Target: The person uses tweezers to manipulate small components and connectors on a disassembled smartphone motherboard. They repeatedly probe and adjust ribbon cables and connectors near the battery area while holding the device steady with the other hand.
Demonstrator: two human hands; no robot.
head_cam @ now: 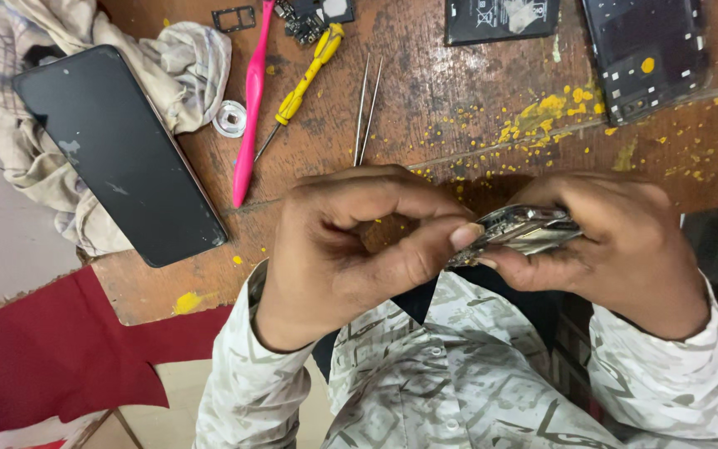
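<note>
Both hands grasp a metallic phone frame (525, 230) edge-on just off the table edge: the left hand (351, 249) pinches its near end, the right hand (617, 241) clenches the far end. Disassembly appears well advanced (screen panel (118, 154), battery (500, 18) and back cover (646, 54) lie beyond the hands). Tweezers (365, 108) and a yellow screwdriver (301, 87) rest unused above the left hand.

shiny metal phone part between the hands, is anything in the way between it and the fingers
Nothing visible does. The shiny metal phone part is already pinched from both sides: the left hand presses its thumb on the near end, and the right hand grips the other end. The thin steel tweezers lie apart on the worn wooden table.
</note>
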